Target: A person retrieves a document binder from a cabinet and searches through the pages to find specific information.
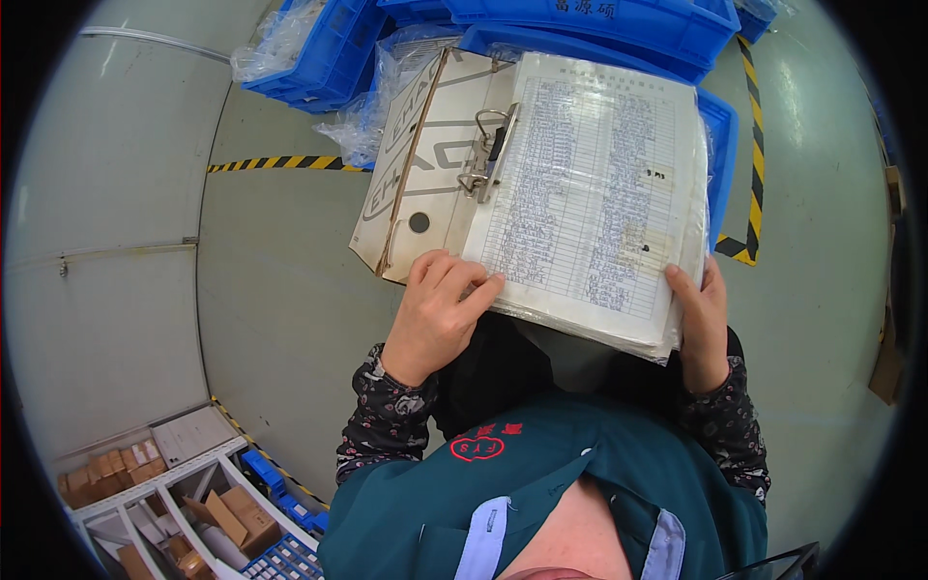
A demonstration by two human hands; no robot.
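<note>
An open lever-arch ring binder (435,184) lies tilted in front of me, its worn cover on the left and a metal ring clasp (491,155) in the middle. To the right of the clasp is a thick stack of plastic-sleeved sheets (590,193); the top one is a ruled table filled with handwriting. My left hand (435,309) is closed at the binder's lower edge, fingers bent over the bottom left corner of the sheets. With the thumb on top, my right hand (704,314) grips the lower right edge of the stack; its other fingers are partly hidden.
Blue plastic crates (619,29) stand behind and under the binder, with clear plastic film (358,126) beside them. Yellow-and-black tape (754,164) marks the floor. At the lower left is a shelf (184,474) with cardboard boxes (237,517). A pale wall (106,164) runs along the left.
</note>
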